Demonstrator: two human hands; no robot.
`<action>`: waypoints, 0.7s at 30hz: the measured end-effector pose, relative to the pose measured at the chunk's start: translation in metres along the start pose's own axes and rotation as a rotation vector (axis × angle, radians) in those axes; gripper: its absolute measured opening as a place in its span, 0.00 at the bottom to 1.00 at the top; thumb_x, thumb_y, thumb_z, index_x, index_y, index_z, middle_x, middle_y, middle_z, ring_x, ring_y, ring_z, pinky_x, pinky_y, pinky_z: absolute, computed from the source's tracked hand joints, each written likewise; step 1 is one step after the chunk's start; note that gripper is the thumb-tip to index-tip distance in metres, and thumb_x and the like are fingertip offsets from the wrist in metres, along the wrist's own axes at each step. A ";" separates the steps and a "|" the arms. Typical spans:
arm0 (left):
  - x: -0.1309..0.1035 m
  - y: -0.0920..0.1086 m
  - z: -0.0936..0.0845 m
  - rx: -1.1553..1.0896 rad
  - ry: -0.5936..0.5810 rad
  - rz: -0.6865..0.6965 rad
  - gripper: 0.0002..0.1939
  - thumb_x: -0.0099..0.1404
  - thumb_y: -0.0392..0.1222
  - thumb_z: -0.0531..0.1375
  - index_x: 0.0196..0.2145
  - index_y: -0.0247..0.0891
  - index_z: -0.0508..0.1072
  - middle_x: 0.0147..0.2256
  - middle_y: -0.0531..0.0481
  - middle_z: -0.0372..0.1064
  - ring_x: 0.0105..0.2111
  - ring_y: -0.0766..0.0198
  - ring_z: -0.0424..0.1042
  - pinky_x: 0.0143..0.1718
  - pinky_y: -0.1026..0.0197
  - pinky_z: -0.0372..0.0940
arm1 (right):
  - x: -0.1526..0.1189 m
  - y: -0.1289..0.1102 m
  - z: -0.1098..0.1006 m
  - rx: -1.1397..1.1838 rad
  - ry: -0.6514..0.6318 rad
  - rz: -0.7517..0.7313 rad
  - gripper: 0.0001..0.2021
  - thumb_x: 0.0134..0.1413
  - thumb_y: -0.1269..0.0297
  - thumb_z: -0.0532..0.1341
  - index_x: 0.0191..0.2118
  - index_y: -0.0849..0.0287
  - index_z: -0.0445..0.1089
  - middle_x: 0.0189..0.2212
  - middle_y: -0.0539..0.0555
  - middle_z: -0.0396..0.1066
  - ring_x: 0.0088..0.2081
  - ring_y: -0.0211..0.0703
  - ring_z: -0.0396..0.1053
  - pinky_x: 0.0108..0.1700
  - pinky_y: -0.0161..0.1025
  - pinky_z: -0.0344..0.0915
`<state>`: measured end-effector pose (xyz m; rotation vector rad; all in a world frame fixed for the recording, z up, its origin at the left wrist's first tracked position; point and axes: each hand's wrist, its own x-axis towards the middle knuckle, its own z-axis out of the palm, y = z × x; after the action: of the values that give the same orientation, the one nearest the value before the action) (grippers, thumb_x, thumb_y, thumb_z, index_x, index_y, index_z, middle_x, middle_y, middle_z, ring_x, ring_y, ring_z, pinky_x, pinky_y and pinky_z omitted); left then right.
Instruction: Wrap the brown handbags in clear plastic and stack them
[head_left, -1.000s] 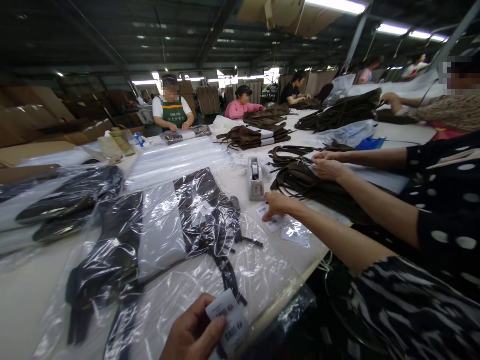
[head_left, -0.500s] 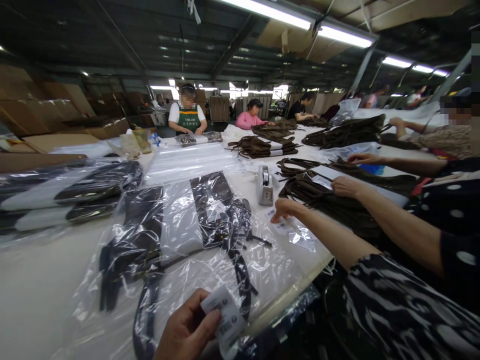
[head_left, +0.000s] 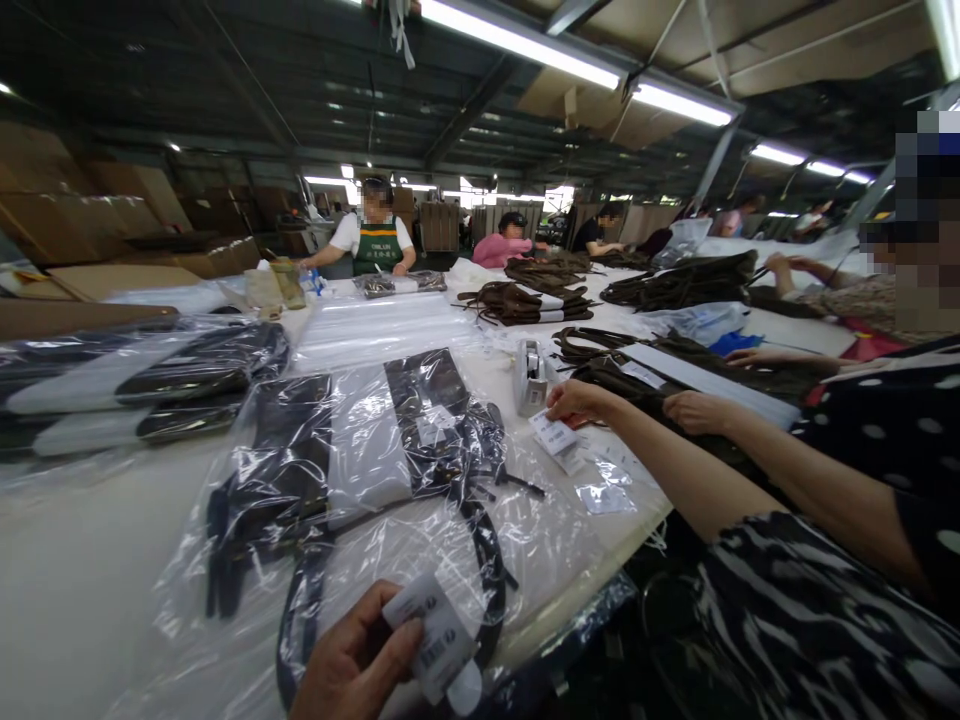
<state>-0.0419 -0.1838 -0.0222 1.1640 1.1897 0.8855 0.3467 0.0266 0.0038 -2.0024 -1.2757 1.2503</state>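
My left hand (head_left: 364,650), at the bottom centre, pinches a white printed label (head_left: 435,635) between thumb and fingers. Reaching in from the right, my right hand (head_left: 581,402) has its fingers closed on white labels (head_left: 553,432) at the table's edge side, just right of the tape dispenser (head_left: 532,378). Between and left of my hands lies a clear plastic bag (head_left: 367,440) holding a folded dark item with straps and a white band. Small clear packets (head_left: 606,486) lie below my right hand.
Bagged dark items (head_left: 187,380) are piled at the left. Clear plastic sheets (head_left: 375,325) lie beyond the bag. Dark strapped bundles (head_left: 525,300) stand farther back. A co-worker's hands (head_left: 701,412) are close on the right. Other people work across the table (head_left: 82,560).
My right hand has lifted the labels slightly and tilted them. My left hand has shifted a little left and down with its label. The co-worker across the table has stretched an arm sideways.
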 end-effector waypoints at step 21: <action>0.015 -0.003 0.016 -0.085 -0.032 -0.035 0.25 0.51 0.63 0.67 0.28 0.36 0.72 0.20 0.53 0.69 0.20 0.66 0.67 0.25 0.65 0.63 | -0.055 0.017 0.000 0.525 -0.195 -0.153 0.09 0.53 0.64 0.68 0.32 0.61 0.68 0.25 0.50 0.74 0.25 0.35 0.70 0.30 0.32 0.69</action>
<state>-0.0237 -0.1738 -0.0292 1.0818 1.1329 0.8795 0.3463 -0.0296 0.0160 -1.4172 -1.0210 1.5401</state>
